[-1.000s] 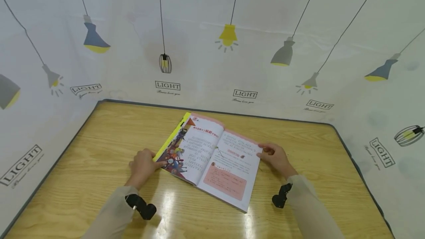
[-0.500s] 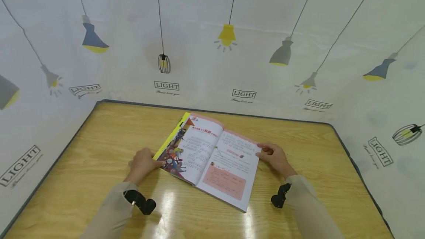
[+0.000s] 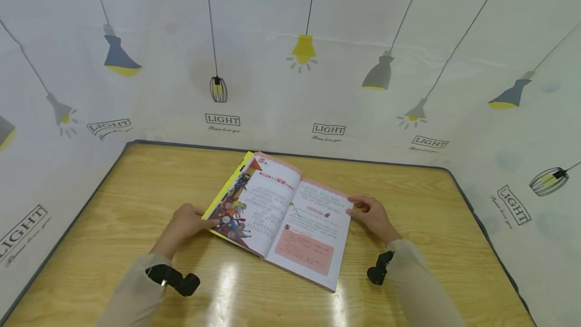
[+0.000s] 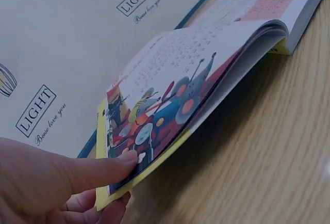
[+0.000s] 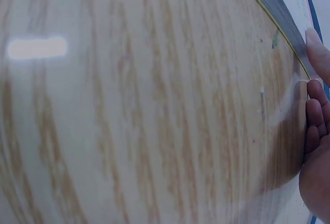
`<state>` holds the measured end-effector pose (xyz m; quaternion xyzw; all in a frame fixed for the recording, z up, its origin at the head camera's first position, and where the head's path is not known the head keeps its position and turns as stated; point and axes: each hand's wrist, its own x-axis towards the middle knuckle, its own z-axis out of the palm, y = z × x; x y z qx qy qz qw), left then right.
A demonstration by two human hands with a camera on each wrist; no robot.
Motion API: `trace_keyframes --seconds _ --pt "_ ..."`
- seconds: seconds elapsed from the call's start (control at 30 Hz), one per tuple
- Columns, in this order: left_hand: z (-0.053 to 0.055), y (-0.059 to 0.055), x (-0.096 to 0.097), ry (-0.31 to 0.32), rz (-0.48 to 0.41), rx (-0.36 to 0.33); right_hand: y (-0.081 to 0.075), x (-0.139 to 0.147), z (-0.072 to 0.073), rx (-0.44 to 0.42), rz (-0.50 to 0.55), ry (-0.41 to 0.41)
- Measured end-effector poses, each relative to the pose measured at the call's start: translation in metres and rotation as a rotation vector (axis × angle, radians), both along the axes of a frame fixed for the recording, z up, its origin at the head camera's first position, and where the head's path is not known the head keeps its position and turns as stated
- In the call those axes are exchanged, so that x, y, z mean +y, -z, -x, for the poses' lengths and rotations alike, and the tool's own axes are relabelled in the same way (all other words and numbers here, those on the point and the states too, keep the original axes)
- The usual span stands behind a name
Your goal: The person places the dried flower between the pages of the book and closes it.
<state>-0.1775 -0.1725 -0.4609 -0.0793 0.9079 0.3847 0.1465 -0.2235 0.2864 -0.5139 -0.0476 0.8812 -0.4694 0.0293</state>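
Note:
An open book (image 3: 313,206) with printed pages lies at a slant on the wooden table, its left page bearing a colourful picture of cartoon mice. My left hand (image 3: 183,226) pinches the lower left edge. In the left wrist view its thumb (image 4: 126,163) presses on the picture while the other fingers are under the yellow cover edge (image 4: 170,152), and that side of the book is raised off the table. At the upper right edge, my right hand (image 3: 373,216) grips the book between thumb and curled fingers. The right wrist view catches only part of this hand (image 5: 318,121).
The wooden table (image 3: 136,180) has a dark edge strip and a glossy surface with bright reflections. Behind it and at both sides hangs a pale sheet (image 3: 263,64) printed with lamps. A black wrist camera (image 3: 181,281) sits on each sleeve.
The head view has shifted slightly, moving the scene a little to the left. My left wrist has swung a bit outward, its hand still on the cover. The right hand keeps its grip.

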Motion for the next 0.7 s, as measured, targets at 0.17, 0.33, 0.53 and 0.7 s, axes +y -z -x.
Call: trace_keyframes --seconds 0.17,0.33,0.53,0.7 --pt "-0.004 -0.015 -0.004 -0.006 -0.092 0.007 -0.001 -0.001 0.001 0.005 -0.007 0.005" --pt "-0.008 -0.036 -0.001 0.029 -0.129 0.057 0.0 -0.001 0.0 0.009 -0.016 0.003" --pt "-0.015 -0.059 0.015 0.035 -0.13 0.125 0.001 -0.002 0.0 0.006 -0.03 0.009" --pt "-0.024 -0.077 0.037 0.043 -0.138 0.211 -0.001 -0.001 -0.001 -0.015 -0.029 0.005"
